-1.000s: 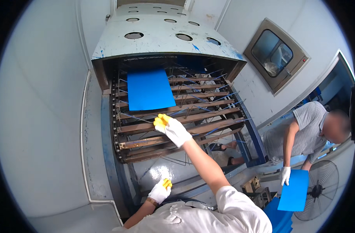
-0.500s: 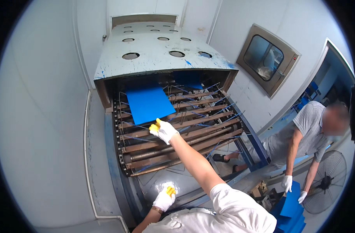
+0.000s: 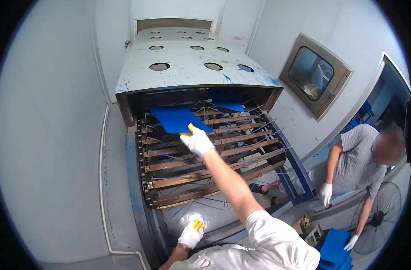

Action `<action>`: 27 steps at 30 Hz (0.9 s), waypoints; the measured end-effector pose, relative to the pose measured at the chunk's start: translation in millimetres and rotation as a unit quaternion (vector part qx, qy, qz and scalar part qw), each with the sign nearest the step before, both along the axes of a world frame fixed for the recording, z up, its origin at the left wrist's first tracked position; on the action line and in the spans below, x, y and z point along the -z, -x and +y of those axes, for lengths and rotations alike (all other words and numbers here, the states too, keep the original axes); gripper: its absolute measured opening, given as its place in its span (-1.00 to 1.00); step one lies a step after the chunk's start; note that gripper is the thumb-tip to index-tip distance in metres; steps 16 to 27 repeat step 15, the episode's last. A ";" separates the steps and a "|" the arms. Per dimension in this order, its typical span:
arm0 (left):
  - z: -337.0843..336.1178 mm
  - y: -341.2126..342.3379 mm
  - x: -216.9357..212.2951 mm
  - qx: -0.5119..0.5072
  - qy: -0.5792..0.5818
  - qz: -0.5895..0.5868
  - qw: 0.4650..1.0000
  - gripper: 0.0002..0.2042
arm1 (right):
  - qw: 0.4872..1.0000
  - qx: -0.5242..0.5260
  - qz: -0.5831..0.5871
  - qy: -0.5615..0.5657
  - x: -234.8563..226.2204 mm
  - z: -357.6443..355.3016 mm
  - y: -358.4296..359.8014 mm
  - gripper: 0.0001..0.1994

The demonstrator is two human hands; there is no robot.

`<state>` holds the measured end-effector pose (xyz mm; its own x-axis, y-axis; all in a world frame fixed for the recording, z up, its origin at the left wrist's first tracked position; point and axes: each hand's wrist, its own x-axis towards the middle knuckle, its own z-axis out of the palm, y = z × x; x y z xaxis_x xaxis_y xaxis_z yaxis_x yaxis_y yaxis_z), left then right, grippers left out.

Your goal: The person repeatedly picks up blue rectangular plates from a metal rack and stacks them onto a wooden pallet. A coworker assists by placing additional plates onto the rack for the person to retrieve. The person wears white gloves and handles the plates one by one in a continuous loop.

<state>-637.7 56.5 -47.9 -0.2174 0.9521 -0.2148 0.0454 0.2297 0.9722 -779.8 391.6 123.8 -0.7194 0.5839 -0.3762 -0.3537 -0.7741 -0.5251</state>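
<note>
Head view, steeply down, close above conveyor [image 3: 201, 166]

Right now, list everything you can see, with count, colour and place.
blue sheet: one, blue, on the conveyor rack, under the right hand's fingertips
second blue sheet: one, blue, farther in under the machine hood
conveyor rack: one, brown bars, sloping out of the machine
machine hood: one, white with round holes, above the rack
wall hatch: one, steel-framed, right wall
co-worker: one, grey shirt, white gloves, far right
blue sheet stack: blue, lower right
fan: one, lower right
right hand: white glove, on the sheet's edge
left hand: white glove, at the machine's lower frame
</note>
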 end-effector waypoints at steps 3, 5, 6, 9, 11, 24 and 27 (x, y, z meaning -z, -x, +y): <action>3.5 7.7 -13.3 0.105 0.025 0.171 0.979 -0.77 | 0.968 -0.048 -0.004 -0.248 -52.4 -7.1 -53.0 -0.74; 5.8 9.8 -30.1 0.144 0.053 0.286 0.946 -0.73 | 0.884 -0.058 -0.097 -0.453 -98.9 -45.0 -107.6 -0.75; 6.2 7.6 -53.0 0.134 0.074 0.264 0.952 -0.73 | 0.825 -0.058 -0.143 -0.544 -112.8 -62.2 -138.8 -0.75; 13.4 0.1 -79.9 0.167 0.090 0.408 0.893 -0.74 | 0.793 0.045 -0.245 -0.556 -114.4 -101.9 -228.3 -0.76; 36.0 2.5 -113.7 0.144 -0.048 0.618 0.772 -0.72 | 0.666 0.061 -0.255 -0.698 -94.5 -105.9 -292.0 -0.74; 55.8 -25.1 -156.7 0.059 -0.073 0.419 0.903 -0.59 | 0.393 0.055 -0.306 -0.865 -81.5 -150.5 -390.4 -0.70; 55.8 -25.1 -156.7 0.059 -0.073 0.419 0.903 -0.59 | 0.393 0.055 -0.306 -0.865 -81.5 -150.5 -390.4 -0.70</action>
